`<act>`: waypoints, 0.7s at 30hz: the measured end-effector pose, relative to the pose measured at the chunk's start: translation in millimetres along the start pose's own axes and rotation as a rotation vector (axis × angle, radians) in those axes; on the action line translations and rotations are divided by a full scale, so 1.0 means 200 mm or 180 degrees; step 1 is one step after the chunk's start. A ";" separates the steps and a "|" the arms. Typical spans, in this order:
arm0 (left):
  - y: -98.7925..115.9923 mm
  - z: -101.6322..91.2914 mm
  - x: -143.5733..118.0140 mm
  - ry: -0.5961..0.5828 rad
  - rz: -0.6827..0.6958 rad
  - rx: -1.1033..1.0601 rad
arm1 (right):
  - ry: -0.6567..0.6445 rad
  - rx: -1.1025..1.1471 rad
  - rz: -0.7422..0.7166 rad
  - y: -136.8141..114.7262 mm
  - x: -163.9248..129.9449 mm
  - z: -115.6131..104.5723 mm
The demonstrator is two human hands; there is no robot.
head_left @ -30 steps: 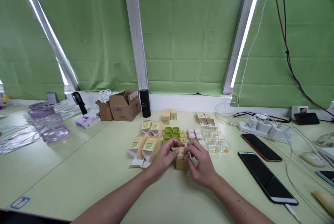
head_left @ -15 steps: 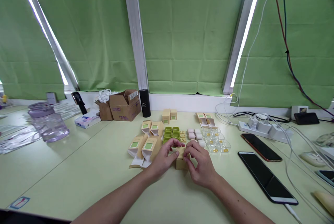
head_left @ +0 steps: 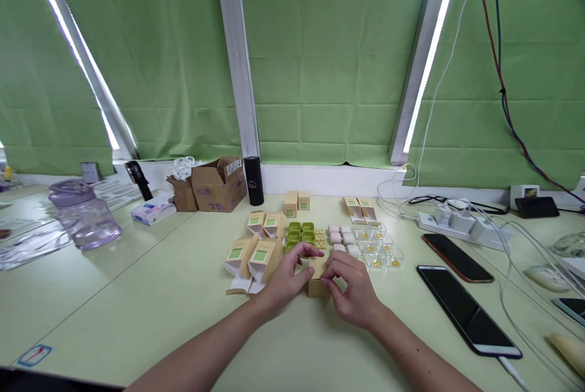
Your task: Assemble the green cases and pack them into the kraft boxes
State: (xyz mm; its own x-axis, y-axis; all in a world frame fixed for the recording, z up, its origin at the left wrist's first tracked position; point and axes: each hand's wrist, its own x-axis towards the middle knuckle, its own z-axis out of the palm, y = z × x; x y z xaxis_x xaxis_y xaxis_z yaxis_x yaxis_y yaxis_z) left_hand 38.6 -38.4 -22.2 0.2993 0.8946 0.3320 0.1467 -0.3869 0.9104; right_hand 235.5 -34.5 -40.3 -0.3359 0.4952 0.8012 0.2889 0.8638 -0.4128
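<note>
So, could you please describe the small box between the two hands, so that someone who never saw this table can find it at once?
Start at the white window post behind the pale green table and come down past the rows of green trays to the near edge of the group. There a small tan box stands between the left hand and the right hand. Unlike the open cartons beside it, it shows no green label and is touched by fingers.

Small tan cardboard box (head_left: 317,279); tan flat cartons with green square labels (head_left: 250,259); olive-green plastic cases (head_left: 300,232); pale pink cases (head_left: 342,236); pale green tabletop (head_left: 137,294).
</note>
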 end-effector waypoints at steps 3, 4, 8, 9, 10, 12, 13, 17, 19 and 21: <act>-0.01 0.00 0.00 0.0012 0.0040 0.0033 | -0.0097 0.0003 0.0047 0.00 0.01 -0.01; -0.01 0.00 0.00 0.0014 0.0053 0.0043 | -0.0176 -0.0030 0.0066 0.00 0.01 -0.02; 0.00 0.00 0.00 -0.0008 0.0040 0.0002 | -0.0602 -0.0274 0.0220 -0.01 0.03 -0.08; 0.00 -0.01 0.00 -0.0016 0.0044 -0.0029 | -0.0672 -0.0321 0.0284 0.00 0.03 -0.09; 0.00 -0.01 0.00 -0.0022 0.0058 -0.0057 | -0.0714 -0.0358 0.0340 0.00 0.04 -0.10; 0.01 -0.01 -0.01 -0.0034 0.0092 -0.0066 | -0.0746 -0.0425 0.0411 0.01 0.04 -0.12; 0.01 -0.01 -0.01 -0.0026 0.0103 -0.0043 | -0.0719 -0.0474 0.0439 0.02 0.04 -0.13; 0.01 -0.02 -0.01 0.0058 0.0133 0.0064 | -0.0479 -0.0674 0.0584 0.05 0.05 -0.13; 0.01 -0.01 -0.01 0.0082 0.0123 0.0028 | -0.0491 -0.0600 0.0542 0.04 0.04 -0.13; 0.01 -0.01 -0.01 0.0096 0.0091 -0.0012 | -0.0632 -0.0510 0.0417 0.02 0.04 -0.13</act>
State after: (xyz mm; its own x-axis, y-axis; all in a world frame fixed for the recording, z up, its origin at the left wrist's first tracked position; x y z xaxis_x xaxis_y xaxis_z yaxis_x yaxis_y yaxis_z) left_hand 36.5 -39.6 -20.3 0.2747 0.8896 0.3650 0.1351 -0.4115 0.9013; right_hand 256.9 -29.2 -24.2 -0.4508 0.6237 0.6386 0.4741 0.7734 -0.4207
